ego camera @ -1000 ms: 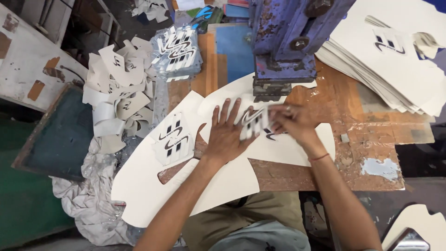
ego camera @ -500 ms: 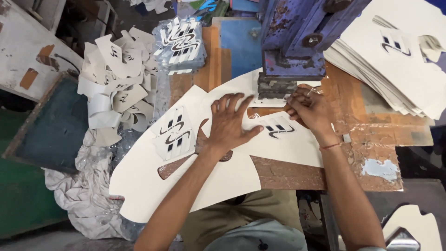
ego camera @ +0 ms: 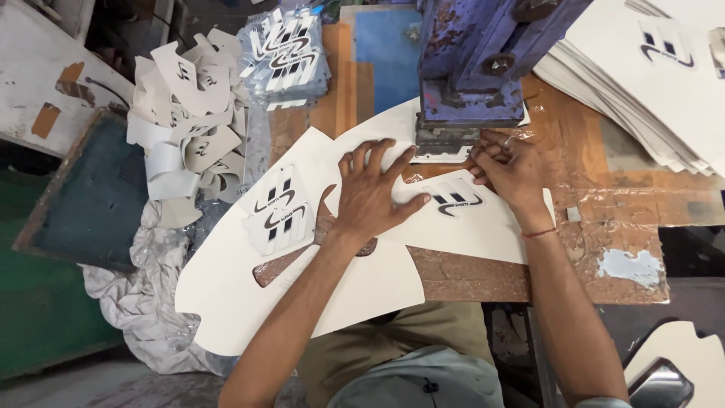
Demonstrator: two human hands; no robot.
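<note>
Pressing flat with spread fingers, the left hand [ego camera: 374,193] lies open on a white cut sheet [ego camera: 483,227], holding it down on the bench [ego camera: 604,219] and gripping nothing. The right hand [ego camera: 510,168] is bunched at the sheet's far edge, right under the foot of the blue press [ego camera: 472,68]; its fingertips look pinched together on something small there, perhaps a clear film or the sheet's edge, but I cannot tell which. The sheet lies between the two hands, and a dark striped logo [ego camera: 453,200] on it sits just in front of the press, between the left thumb and the right hand. A second, larger white piece [ego camera: 302,295] lies under the left forearm and hangs over the bench's near edge, with a small stack of logo transfers [ego camera: 279,211] on it. As a judgement, the logo seems placed on the sheet but not yet slid under the press, so pressing looks still to come. Further out, a heap of small white pieces [ego camera: 189,128] lies to the left, more transfers [ego camera: 291,57] lie behind, and a tall stack of printed sheets [ego camera: 649,83] fills the right, which suggests many are through already; how many remain is unclear.
</note>
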